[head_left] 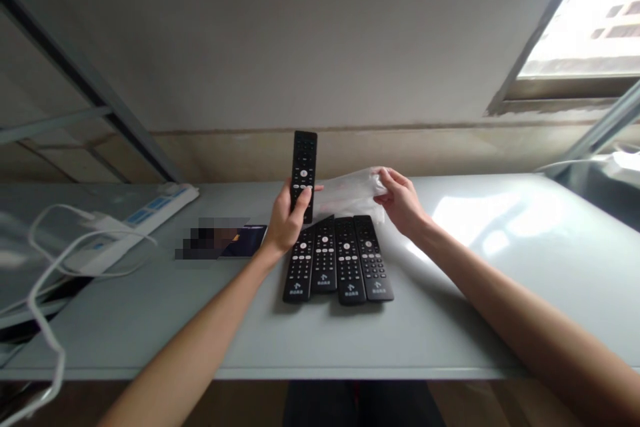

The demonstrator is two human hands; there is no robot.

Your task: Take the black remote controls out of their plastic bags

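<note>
A black remote control (305, 160) stands nearly upright in my left hand (289, 219), its button side facing me and my thumb across its lower buttons. My right hand (400, 200) pinches the edge of a clear plastic bag (350, 190), which stretches from there toward the held remote. Whether the bag touches the left hand's fingers I cannot tell. Below the bag, several more black remotes (349, 267) lie side by side on the table, buttons up, their far ends slightly fanned and partly overlapping.
A white power strip (140, 220) with looping white cables (37, 307) lies on the left of the grey table (240, 340). A dark flat object (245, 241), partly pixelated, rests left of the remotes. Behind are a wall and metal frame bars; a window (590, 27) is upper right.
</note>
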